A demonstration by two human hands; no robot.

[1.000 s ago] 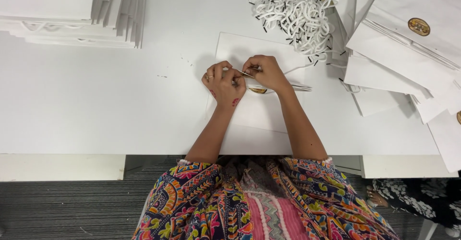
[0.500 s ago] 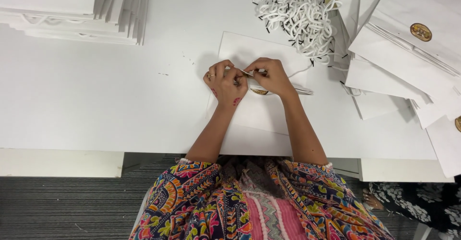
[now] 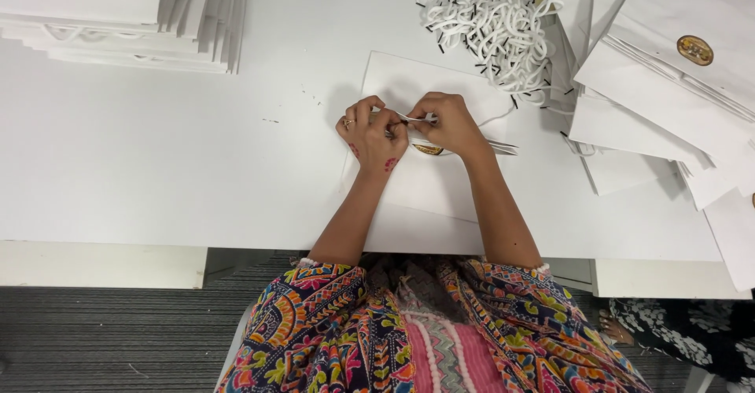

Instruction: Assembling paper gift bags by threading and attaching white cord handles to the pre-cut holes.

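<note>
A flat white paper bag (image 3: 429,196) with a small gold round sticker (image 3: 429,149) lies on the white table in front of me. My left hand (image 3: 370,134) and my right hand (image 3: 448,124) meet over its upper part. Both pinch a short length of white cord (image 3: 414,117) stretched between them, just above the sticker. The fingers of each hand are closed on the cord. Part of the sticker is hidden under my right hand.
A loose heap of white cords with black tips (image 3: 491,23) lies behind the bag. Several white paper bags with gold stickers (image 3: 668,71) are fanned out at the right. A stack of flat white bags (image 3: 118,16) sits at the far left. The table's front edge (image 3: 157,244) runs below my arms.
Both hands have stayed on the cord over the bag, with only small finger movements. The camera view has shifted slightly.
</note>
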